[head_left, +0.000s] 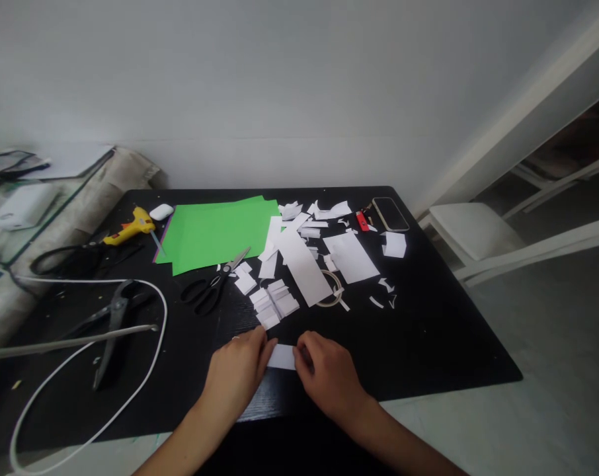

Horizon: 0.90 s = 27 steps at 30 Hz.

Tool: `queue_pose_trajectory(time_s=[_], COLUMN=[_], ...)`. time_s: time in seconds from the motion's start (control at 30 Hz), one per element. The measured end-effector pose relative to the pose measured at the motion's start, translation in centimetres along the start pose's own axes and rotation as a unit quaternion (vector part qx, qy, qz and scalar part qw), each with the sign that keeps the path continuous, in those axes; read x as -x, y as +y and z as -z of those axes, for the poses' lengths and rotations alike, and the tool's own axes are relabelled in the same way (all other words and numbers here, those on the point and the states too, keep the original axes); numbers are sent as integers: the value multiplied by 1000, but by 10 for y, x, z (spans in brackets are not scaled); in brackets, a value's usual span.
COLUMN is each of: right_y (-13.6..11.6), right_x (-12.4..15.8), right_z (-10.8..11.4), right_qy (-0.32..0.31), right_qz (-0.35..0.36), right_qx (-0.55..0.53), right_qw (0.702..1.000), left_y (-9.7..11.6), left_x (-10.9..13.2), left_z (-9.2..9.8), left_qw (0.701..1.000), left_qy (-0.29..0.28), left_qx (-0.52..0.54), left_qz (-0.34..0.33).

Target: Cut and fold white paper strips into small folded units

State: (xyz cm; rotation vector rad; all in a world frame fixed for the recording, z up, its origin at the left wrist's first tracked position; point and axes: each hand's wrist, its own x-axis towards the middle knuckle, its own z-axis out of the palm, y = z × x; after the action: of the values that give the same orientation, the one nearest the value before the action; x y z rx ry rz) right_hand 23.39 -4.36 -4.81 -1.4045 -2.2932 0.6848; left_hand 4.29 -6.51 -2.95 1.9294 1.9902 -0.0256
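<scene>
Near the table's front edge, a small white piece of paper point(281, 357) lies between my two hands. My left hand point(242, 363) grips its left end with the fingers pressed together. At the right end, my right hand point(326, 367) pinches the same piece, fingers curled. Just beyond my left hand lies a folded white paper piece point(274, 304) with several flaps. A long white paper strip point(304, 268) rests farther off, partly over a ring of tape point(337, 297). Black-handled scissors point(215, 281) lie to the left, slightly spread, their tips on green paper point(215, 231).
A yellow glue gun point(135, 225), pliers point(118, 317) and a looping white cable point(164, 311) occupy the left side. White paper scraps point(332, 211), a white sheet point(352, 256), a red object point(362, 221) and a phone point(391, 214) lie toward the back right. A white chair point(468, 228) stands right of the table.
</scene>
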Motion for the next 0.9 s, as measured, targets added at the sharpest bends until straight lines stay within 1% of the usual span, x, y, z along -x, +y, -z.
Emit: queue_pose_trajectory(time_s=[0.27, 0.43, 0.57, 0.67, 0.83, 0.9], right_y=[0, 1, 0, -8, -34, -43], right_x=[-4, -5, -9, -15, -28, -33], right_z=[-1, 1, 3, 2, -17, -26], right_qy=[12, 8, 2, -4, -23, -34], right_qz=[18, 18, 14, 33, 111, 110], right_qx=[4, 1, 23, 37, 13, 20], right_qw=[1000, 1000, 1000, 999, 993, 993], left_y=[-40, -60, -64, -65, -67, -68], left_x=[11, 16, 16, 16, 17, 17], left_z=[11, 13, 11, 8, 2, 0], left_qw=[998, 996, 996, 995, 993, 993], left_qy=[-14, -9, 0, 6, 38, 45], left_qx=[-18, 1, 28, 45, 74, 77], left_qz=[58, 83, 86, 87, 81, 79])
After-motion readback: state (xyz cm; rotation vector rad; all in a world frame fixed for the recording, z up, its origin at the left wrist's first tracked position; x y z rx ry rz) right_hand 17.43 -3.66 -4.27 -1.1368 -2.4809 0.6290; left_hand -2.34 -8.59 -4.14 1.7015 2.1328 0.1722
